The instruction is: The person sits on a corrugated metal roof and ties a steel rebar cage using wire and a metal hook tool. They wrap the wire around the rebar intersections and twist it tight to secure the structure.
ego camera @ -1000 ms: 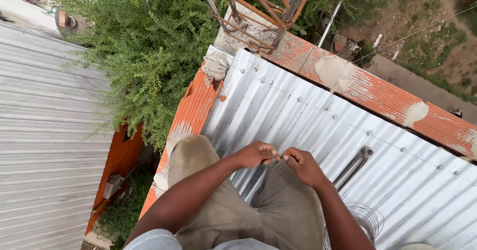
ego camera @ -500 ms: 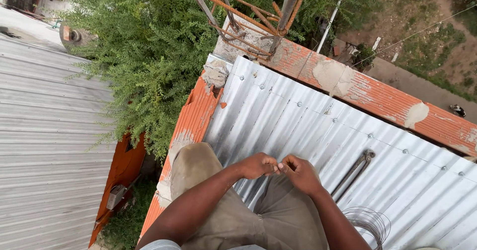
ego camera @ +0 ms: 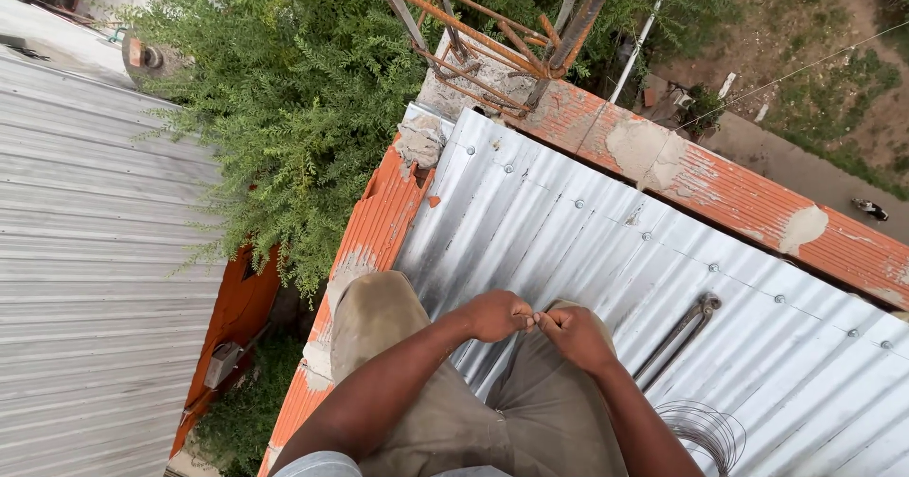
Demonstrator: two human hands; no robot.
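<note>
1. Corrugated metal roof (ego camera: pixel 606 278) underfoot; wire coil (ego camera: pixel 705 430) lies beside right knee.
2. Left hand (ego camera: pixel 497 314) and right hand (ego camera: pixel 576 335) meet, fingers pinched on something too small to identify.
3. Judgement: fine fingertip work; steady grip needed.

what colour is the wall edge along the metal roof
Orange-red brick, patched with pale grey mortar; the head view shows it running beside the silver corrugated roof.

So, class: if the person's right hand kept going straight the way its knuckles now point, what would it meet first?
The right hand points left, toward the left hand. Their fingertips already seem to meet, pinching something too small to make out, so it would likely meet the left hand first, though depth is unclear.
</note>
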